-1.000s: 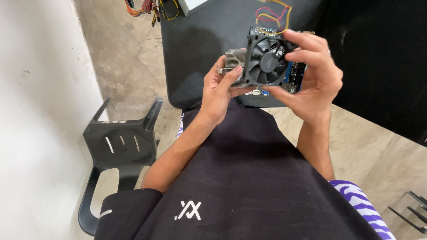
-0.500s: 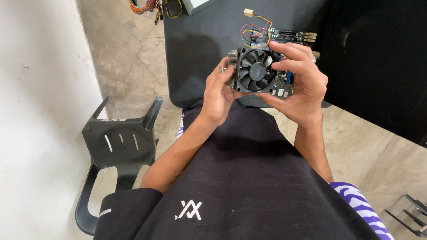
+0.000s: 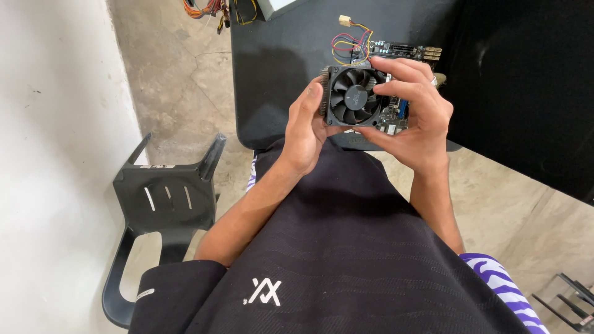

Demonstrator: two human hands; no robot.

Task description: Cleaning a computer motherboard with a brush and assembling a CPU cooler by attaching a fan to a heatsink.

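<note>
At the far left of the frame a pale wall runs down the picture, and beside it, lower left, stands a black plastic chair [image 3: 162,204] on the concrete floor [image 3: 179,80]. At the top, left of centre, a bundle of coloured cables [image 3: 210,8] spills near the corner of a black table [image 3: 278,74]. Moving toward the centre, the left hand [image 3: 306,133] is clamped on the left edge of a black cooling fan [image 3: 354,98] with its finned heatsink, thumb along the side and fingers curled out of sight behind. The fan is held up above the near edge of the table, in the upper middle of the frame, face toward the camera. It seems to sit on a circuit board [image 3: 396,117], of which only slivers show at the right and top, with red and yellow wires [image 3: 352,38] looping up to a small connector. The right hand [image 3: 414,117] wraps the right side, fingers closed over the fan's top edge and the board's rim. As I judge it, the grip is on edges only, so a slip could drop the assembly onto the table or the lap; the loose wires could snag, and a fingertip pressing the blades or fins might bend them.
</note>
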